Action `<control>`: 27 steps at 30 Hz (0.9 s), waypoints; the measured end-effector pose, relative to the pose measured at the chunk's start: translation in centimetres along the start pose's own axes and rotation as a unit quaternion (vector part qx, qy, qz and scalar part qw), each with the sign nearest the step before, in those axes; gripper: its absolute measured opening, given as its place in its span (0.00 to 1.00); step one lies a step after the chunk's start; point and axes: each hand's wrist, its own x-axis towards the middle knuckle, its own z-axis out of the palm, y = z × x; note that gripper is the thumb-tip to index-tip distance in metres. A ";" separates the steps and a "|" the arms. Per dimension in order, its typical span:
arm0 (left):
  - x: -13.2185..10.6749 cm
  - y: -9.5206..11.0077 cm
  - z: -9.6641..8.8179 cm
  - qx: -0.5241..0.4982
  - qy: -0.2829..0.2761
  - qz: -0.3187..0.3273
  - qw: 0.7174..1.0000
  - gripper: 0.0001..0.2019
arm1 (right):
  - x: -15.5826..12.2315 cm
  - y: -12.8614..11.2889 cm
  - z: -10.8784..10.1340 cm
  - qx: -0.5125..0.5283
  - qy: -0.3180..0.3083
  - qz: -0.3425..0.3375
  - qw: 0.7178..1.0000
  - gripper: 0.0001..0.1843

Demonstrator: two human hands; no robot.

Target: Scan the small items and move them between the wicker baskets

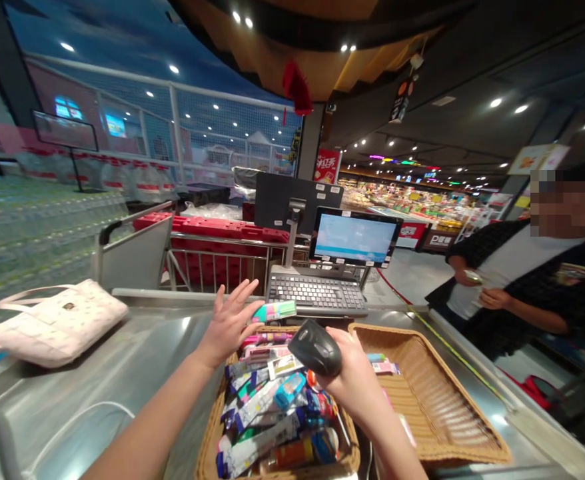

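Note:
My right hand [355,377] is wrapped round a black barcode scanner [315,347], held above a wicker basket [207,447] full of several small packaged items such as toothpaste and toothbrush boxes. My left hand [230,323] is raised over the basket's far end with fingers spread, gripping a slim teal and pink box [275,311] near the thumb. A second wicker basket [437,393] on the right holds a few small packets [385,365].
A steel checkout counter [122,373] carries a white handbag [55,323] at left. A keyboard [317,293] and screen [355,238] stand behind the baskets. A person in a dark jacket [522,280] stands at right. Red carts [212,247] lie beyond.

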 end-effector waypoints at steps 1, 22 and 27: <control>-0.4 -0.1 -0.1 -0.001 -0.016 -0.001 1.000 0.14 | -0.1 0.1 0.0 -0.004 0.004 0.003 1.000 0.18; -13.6 2.8 -0.3 -0.125 -0.304 -0.012 0.944 0.19 | -2.4 3.6 -1.2 -0.051 0.032 0.092 0.994 0.15; -10.3 4.4 0.0 -0.132 -0.269 -0.002 0.954 0.28 | -4.0 5.9 -4.1 -0.094 0.066 0.128 0.985 0.20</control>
